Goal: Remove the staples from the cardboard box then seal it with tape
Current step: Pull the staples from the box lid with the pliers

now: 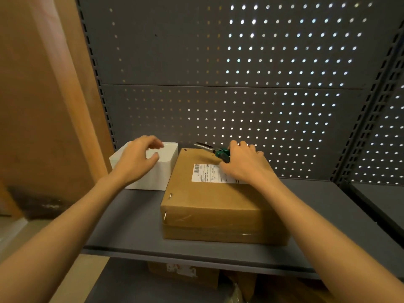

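Observation:
A brown cardboard box [214, 206] lies on the grey shelf [131, 226]. It carries a white shipping label [204, 172]. Two metal staples show along its left edge, one staple [170, 195] on the top face and another staple [165, 215] at the near corner. Clear tape runs over its near side. My right hand [244, 165] rests on the box's far end, fingers closed around the green handles of long-nose pliers [213, 149], whose jaws point left. My left hand [137, 160] hovers over a white bin [161, 169] left of the box, fingers curled apart, holding nothing.
A grey pegboard back panel [218, 84] closes the shelf behind. A slotted upright [367, 119] stands at the right. A brown board [43, 95] leans at the left. More cardboard boxes [183, 274] sit on the lower shelf.

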Motion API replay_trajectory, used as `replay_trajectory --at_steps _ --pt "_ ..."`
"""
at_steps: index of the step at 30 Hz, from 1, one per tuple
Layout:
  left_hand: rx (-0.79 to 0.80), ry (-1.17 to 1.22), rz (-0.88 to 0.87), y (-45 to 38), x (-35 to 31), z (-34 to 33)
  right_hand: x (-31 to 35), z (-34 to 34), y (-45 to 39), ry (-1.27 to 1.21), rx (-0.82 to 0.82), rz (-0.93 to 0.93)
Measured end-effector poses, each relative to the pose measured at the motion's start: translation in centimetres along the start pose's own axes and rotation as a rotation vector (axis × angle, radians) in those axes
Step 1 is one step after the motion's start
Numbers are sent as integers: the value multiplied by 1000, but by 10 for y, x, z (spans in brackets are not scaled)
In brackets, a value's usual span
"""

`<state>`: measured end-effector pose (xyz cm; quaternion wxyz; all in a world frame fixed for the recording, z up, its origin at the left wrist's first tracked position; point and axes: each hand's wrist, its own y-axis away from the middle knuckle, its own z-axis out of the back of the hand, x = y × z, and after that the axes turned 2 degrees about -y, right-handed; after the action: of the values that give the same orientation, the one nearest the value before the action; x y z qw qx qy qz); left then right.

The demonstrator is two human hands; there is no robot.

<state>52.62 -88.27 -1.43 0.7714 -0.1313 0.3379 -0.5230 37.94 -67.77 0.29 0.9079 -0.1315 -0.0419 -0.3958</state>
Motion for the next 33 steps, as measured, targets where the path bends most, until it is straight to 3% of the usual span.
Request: replay_trajectory --at_steps 4,10,13,25,33 --pt "190 358 185 1 -27 -27 7 -8 -11 7 49 -13" --pt "284 396 290 -5 -38 -53 18 -14 -28 -46 94 -52" --pt "285 400 324 -4 -44 -63 22 -13 -35 -36 110 -83" --pt "254 806 423 -1 -52 -73 26 -8 -42 64 114 -105" --pt "343 1052 671 -9 -45 -84 25 -9 -45 56 115 -115"
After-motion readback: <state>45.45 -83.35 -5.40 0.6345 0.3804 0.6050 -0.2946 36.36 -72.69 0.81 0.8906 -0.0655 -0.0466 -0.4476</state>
